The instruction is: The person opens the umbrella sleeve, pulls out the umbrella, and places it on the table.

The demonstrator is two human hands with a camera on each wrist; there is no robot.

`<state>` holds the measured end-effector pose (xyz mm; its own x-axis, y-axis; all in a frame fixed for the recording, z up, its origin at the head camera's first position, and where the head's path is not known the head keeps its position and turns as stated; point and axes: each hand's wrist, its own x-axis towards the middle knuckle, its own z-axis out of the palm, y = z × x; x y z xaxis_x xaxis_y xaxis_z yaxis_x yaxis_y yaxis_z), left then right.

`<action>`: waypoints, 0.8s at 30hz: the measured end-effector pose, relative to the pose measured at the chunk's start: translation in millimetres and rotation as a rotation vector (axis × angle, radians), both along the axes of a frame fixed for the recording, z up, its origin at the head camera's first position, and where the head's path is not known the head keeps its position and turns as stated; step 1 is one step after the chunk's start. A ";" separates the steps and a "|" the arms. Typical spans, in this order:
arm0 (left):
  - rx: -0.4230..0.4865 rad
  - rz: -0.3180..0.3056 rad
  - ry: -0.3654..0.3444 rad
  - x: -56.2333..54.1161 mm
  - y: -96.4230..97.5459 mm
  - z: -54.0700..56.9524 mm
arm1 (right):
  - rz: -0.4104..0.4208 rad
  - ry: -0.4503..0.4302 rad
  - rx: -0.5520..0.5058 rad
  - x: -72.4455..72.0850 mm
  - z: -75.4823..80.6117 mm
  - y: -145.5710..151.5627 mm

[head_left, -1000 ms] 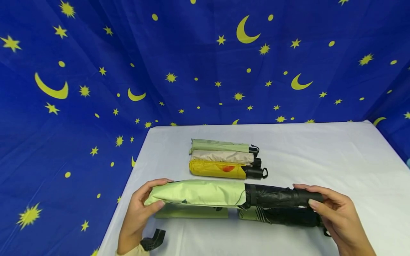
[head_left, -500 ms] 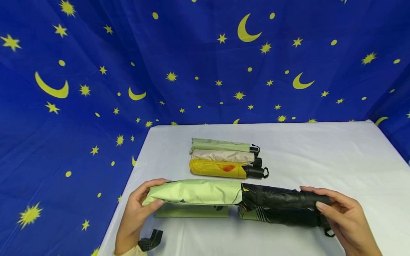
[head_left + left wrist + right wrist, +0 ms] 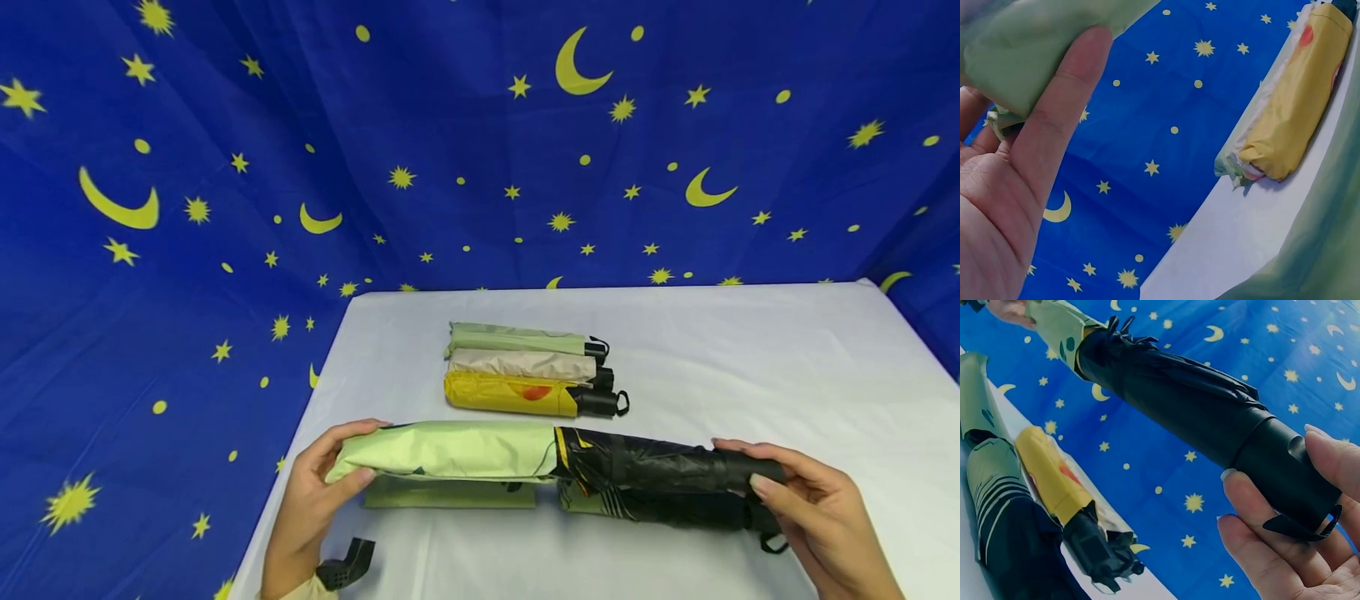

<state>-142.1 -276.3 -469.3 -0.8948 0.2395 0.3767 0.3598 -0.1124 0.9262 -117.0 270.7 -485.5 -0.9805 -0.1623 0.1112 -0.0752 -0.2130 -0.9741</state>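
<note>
1. Your left hand (image 3: 309, 487) pinches the closed end of the green sleeve (image 3: 450, 450), above the table (image 3: 787, 350), by its left edge.
2. Below: flat green sleeve (image 3: 450, 497) on the table.
3. Yellow-covered umbrella (image 3: 510, 393) lies beyond, towards the back edge.
4. Black umbrella (image 3: 660, 461) meets the held sleeve's mouth about midway between your hands; depth inside hidden. Shared long axis runs left-right, roughly along the back edge, sleeve nearer left hand.
5. Your right hand (image 3: 832, 504) grips the umbrella's handle, right-edge side.
</note>
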 end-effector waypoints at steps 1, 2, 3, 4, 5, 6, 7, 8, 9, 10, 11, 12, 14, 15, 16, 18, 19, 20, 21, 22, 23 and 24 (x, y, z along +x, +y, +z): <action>0.006 -0.004 -0.001 0.1 -0.4 -0.3 | 0.000 -0.002 0.001 0.3 -0.6 0.9; 0.009 -0.005 -0.002 0.0 -0.8 -0.6 | 0.003 -0.004 -0.003 0.7 -1.3 1.8; 0.012 -0.007 0.000 -0.1 -1.4 -1.2 | 0.004 -0.004 -0.003 1.1 -1.7 2.7; 0.016 -0.011 -0.002 -0.1 -2.0 -1.7 | 0.006 -0.002 0.000 1.6 -2.1 3.6; 0.020 -0.013 -0.004 -0.1 -2.5 -2.0 | 0.006 -0.001 0.000 2.1 -2.5 4.5; 0.023 -0.014 -0.005 -0.1 -3.1 -2.5 | 0.006 0.000 -0.003 2.5 -2.8 5.2; 0.028 -0.016 -0.008 0.0 -3.6 -2.8 | 0.008 0.002 -0.010 2.9 -3.3 6.0; 0.029 -0.015 -0.008 -0.2 -4.1 -3.2 | 0.007 0.005 -0.014 3.3 -3.8 6.8; 0.032 -0.019 -0.004 -0.3 -4.6 -3.4 | 0.007 0.009 -0.017 3.7 -4.3 7.6; 0.035 -0.021 -0.004 -0.4 -5.3 -3.6 | 0.006 0.012 -0.025 4.1 -5.0 8.5; 0.038 -0.023 -0.005 -0.5 -6.0 -3.7 | 0.003 0.016 -0.031 4.5 -5.7 9.2; 0.038 -0.024 -0.004 -0.6 -6.9 -3.7 | 0.001 0.021 -0.036 5.0 -6.4 9.9; 0.033 -0.016 -0.001 -0.7 -9.0 -3.5 | -0.006 0.034 -0.046 5.9 -7.9 11.2; 0.030 -0.011 0.001 -0.7 -10.3 -3.2 | -0.008 0.039 -0.056 6.2 -8.6 12.0; 0.026 -0.002 -0.002 -0.5 -11.6 -2.9 | -0.010 0.047 -0.058 6.6 -9.2 12.7; 0.012 0.020 -0.011 0.1 -14.2 -2.2 | -0.008 0.064 -0.074 7.2 -10.2 14.3; 0.003 0.031 -0.018 0.4 -15.4 -1.9 | -0.008 0.070 -0.081 7.4 -10.6 15.2; -0.004 0.039 -0.027 0.9 -16.4 -1.7 | -0.007 0.075 -0.077 7.5 -10.7 16.0; -0.011 0.047 -0.039 1.4 -17.3 -1.8 | -0.010 0.079 -0.070 7.7 -10.7 16.7; -0.017 0.054 -0.049 2.0 -18.0 -2.0 | -0.007 0.085 -0.076 7.8 -10.8 17.3; -0.019 0.058 -0.055 2.4 -18.7 -2.3 | -0.010 0.084 -0.074 7.9 -10.9 17.8; -0.016 0.059 -0.062 2.3 -19.3 -3.0 | -0.016 0.081 -0.060 8.3 -10.9 18.2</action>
